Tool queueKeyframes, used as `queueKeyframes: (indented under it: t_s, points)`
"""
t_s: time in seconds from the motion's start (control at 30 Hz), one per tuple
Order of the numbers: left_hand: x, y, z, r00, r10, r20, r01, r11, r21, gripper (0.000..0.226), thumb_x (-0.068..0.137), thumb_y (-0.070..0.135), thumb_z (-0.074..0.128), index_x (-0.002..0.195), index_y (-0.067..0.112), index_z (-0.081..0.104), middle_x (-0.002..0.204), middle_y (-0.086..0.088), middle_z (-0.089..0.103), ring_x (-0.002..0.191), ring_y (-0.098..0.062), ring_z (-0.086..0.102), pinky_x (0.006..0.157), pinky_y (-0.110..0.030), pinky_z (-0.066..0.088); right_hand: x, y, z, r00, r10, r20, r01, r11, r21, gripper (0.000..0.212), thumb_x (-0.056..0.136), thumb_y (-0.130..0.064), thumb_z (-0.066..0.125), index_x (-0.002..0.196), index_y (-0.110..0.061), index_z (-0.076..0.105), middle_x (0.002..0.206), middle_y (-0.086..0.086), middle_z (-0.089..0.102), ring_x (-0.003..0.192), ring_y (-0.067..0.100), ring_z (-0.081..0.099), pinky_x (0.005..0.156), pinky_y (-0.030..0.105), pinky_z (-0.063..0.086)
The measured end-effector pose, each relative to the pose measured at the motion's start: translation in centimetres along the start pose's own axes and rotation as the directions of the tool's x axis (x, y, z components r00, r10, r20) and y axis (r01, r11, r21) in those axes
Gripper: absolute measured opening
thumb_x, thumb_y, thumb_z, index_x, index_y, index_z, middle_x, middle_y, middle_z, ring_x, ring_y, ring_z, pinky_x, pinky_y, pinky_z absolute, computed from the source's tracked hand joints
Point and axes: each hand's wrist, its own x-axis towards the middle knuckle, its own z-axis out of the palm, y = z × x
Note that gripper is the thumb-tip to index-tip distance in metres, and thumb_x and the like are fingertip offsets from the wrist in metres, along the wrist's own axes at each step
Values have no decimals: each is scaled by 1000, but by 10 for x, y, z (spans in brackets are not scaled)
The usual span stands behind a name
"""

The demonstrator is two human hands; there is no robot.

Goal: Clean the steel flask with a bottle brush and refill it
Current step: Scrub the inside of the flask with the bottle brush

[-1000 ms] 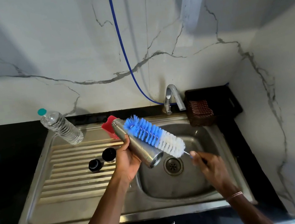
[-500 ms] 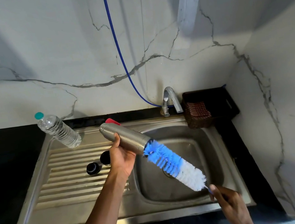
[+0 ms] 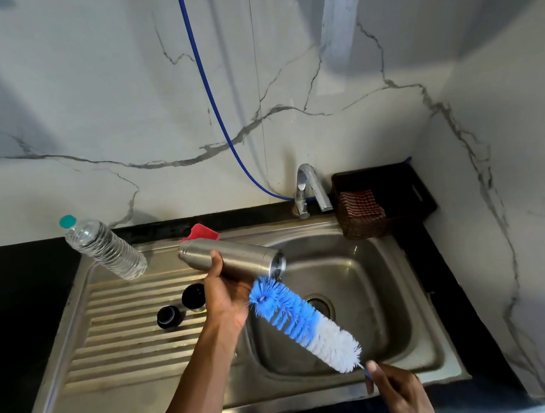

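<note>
My left hand (image 3: 225, 292) grips the steel flask (image 3: 236, 259), held nearly level over the left side of the sink basin (image 3: 378, 296), its open mouth pointing right. My right hand (image 3: 400, 393) holds the handle of the bottle brush (image 3: 304, 322), which has blue bristles at the tip and white ones nearer the handle. The brush is wholly outside the flask, its blue tip just below the flask's mouth. Two black flask caps (image 3: 193, 296) (image 3: 169, 316) lie on the ribbed drainboard (image 3: 115, 335).
A clear plastic water bottle (image 3: 106, 249) with a teal cap stands on the drainboard's far left. A red object (image 3: 200, 232) sits behind the flask. The tap (image 3: 310, 188) is at the back, a dark basket (image 3: 383, 199) with a checked cloth to its right.
The brush lay alongside the flask, then its tip met the flask's mouth. It has dropped below the mouth. The flask has turned more level.
</note>
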Motion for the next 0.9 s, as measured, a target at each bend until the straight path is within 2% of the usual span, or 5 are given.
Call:
queueKeyframes:
  t_s: [0.13,0.23,0.6,0.83,0.9]
  points:
    - [-2,-3,8,998,66,-5,-66,996,-60,58,93,28,70,145,9,52,133,-17,68,124,-33,64,107,-52,50,3,-10,5,992,119,-39,-108,968,227,64,90,-62,49,55,-10,57,46,0,34,48,16,34,51,27,28]
    - [-1,-6,11,995,103,2,-103,993,-66,67,85,27,75,145,11,51,134,-16,67,123,-32,65,107,-55,49,11,-15,11,992,111,-57,-98,978,186,73,84,-73,43,60,-5,53,47,-2,37,48,12,36,51,25,29]
    - [0,-6,13,995,102,4,-102,993,-53,60,92,26,72,146,11,50,132,-15,68,122,-32,66,106,-56,50,10,-12,25,991,129,-35,-120,975,185,70,83,-77,41,53,-14,49,46,-2,36,48,11,36,53,27,29]
    - [-9,-20,15,999,28,47,-26,998,-49,51,97,25,66,144,10,51,126,-13,73,124,-31,64,112,-56,45,31,-41,31,987,144,-68,-121,955,271,58,103,-55,46,57,-21,37,55,-4,30,56,13,26,55,29,21]
    - [-11,-20,16,998,42,40,-40,998,-50,54,95,25,68,144,9,51,124,-13,73,124,-31,64,112,-56,45,27,-32,34,990,137,-45,-120,956,268,63,100,-64,44,55,-20,37,53,-3,30,54,14,27,55,30,22]
